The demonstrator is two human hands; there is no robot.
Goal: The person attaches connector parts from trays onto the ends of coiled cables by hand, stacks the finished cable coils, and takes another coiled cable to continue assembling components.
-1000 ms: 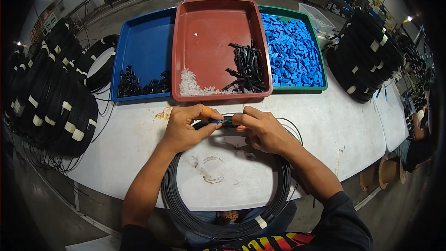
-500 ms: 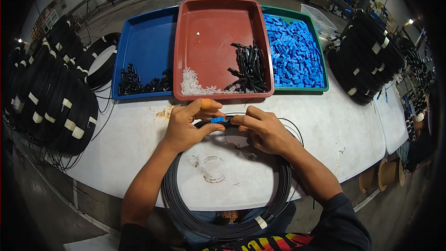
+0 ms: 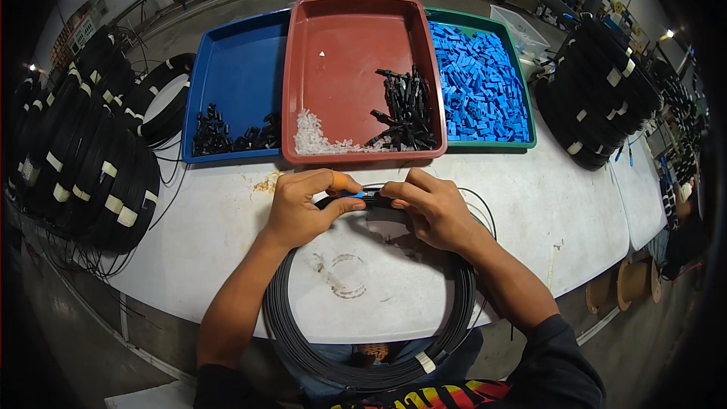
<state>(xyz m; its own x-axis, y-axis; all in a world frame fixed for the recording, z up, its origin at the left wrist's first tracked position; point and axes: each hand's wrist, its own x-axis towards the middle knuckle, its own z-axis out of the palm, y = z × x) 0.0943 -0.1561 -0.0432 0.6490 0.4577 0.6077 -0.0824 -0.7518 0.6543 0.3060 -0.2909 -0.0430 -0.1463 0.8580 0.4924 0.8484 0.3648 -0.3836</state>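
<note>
My left hand (image 3: 297,208), an orange wrap on one finger, pinches a small blue plastic connector piece (image 3: 353,195) between thumb and fingertips. Much of that piece is covered by the fingers. Beside it, a short pale and dark connector end (image 3: 371,194) shows in the gap between my hands. My right hand (image 3: 433,210) is closed with its fingertips at that end, probably on its cable; the exact grip is hidden. Both hands are above the far side of a black cable coil (image 3: 282,307), which hangs over the table's near edge toward my lap.
Behind my hands stand a blue tray (image 3: 238,53) with black parts, a red tray (image 3: 348,38) with clear and black pieces, and a green tray (image 3: 530,110) full of blue pieces. Stacked cable coils flank me on the left (image 3: 91,159) and right (image 3: 598,95) of the white table (image 3: 545,204).
My left fingers have closed further over the blue piece. My right fingertips have shifted slightly right, and the pale connector end now shows between the hands.
</note>
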